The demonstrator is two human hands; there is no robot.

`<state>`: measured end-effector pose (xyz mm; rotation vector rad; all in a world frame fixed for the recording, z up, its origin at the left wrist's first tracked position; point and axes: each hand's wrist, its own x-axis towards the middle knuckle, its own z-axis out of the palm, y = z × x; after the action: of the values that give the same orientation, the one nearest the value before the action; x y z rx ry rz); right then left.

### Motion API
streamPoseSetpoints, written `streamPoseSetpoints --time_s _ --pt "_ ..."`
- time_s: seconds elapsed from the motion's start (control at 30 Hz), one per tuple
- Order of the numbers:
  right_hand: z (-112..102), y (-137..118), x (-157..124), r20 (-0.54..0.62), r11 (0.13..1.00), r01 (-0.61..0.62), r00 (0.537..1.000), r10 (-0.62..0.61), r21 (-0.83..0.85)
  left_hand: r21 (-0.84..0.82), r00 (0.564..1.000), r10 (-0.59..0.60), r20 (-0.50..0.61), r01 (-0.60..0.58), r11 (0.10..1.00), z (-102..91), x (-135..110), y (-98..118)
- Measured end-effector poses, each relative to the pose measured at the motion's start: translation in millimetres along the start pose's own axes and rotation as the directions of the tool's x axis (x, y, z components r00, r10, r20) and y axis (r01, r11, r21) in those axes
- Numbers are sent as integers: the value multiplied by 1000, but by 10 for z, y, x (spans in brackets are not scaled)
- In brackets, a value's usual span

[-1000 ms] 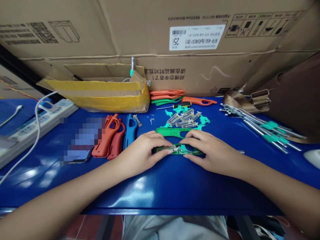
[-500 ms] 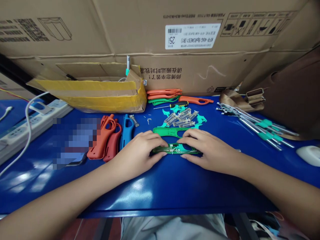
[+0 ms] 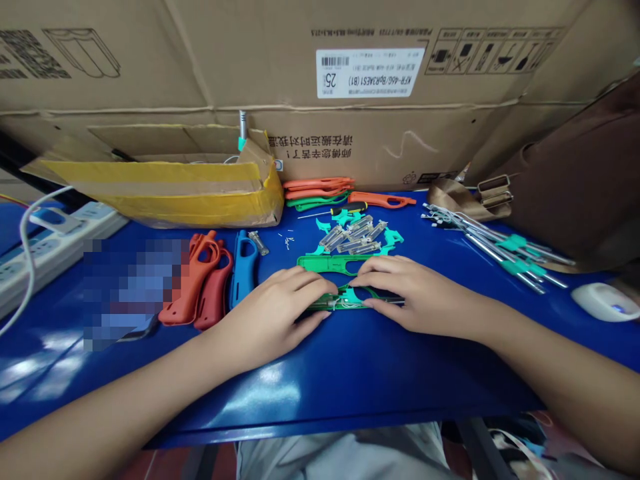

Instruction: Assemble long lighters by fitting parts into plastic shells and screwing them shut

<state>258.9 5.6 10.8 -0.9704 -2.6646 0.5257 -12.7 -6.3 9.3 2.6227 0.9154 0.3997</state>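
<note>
On the table before me lies a green lighter half-shell (image 3: 345, 307), with a clear fuel tank, wires and a teal trigger (image 3: 351, 296) inside it. My left hand (image 3: 290, 303) grips its left end, thumb on the near side and fingers over the far side. At the other end, my right hand (image 3: 407, 293) pinches the shell and the metal rod near the trigger. Just beyond, a second green half-shell (image 3: 325, 264) lies flat, its right end close to my right fingers. Behind it are piled several clear fuel tanks (image 3: 355, 235) and loose teal triggers (image 3: 394, 237).
Orange and red shells (image 3: 183, 287) and a blue shell (image 3: 243, 267) lie left, beside a blurred phone (image 3: 137, 327) and a power strip (image 3: 60, 233). A taped carton (image 3: 175, 193), screwdriver (image 3: 350, 209) and orange shells (image 3: 320, 183) are behind. Metal rods (image 3: 500, 247) and a white mouse (image 3: 605, 301) lie right.
The view has shifted slightly, so most things appear farther left. My right fingers have drawn in closer around the trigger and rod; my left hand keeps its place on the shell.
</note>
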Motion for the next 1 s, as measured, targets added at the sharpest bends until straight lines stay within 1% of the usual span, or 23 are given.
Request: streamPoseSetpoints --time_s 0.13,0.3,0.47,0.67,0.83,1.0 --pt "-9 -12 0 13 997 25 1000 -24 -77 58 999 40 31 -42 997 3 1 -1" --pt "-38 -15 -13 25 999 24 999 -24 -32 107 995 75 66 -82 991 16 4 -10" --pt "-40 -19 -29 34 998 30 999 -28 -49 156 993 76 90 -90 984 33 -11 -2" --pt "-38 -8 -19 54 998 23 998 -21 -53 167 991 92 92 -107 980 23 -6 12" --pt "-71 -17 -28 70 998 30 997 -26 -51 187 986 129 109 -148 971 27 -3 19" --pt "-88 -10 -40 74 998 42 996 -38 -49 196 984 121 129 -145 970 41 -9 33"
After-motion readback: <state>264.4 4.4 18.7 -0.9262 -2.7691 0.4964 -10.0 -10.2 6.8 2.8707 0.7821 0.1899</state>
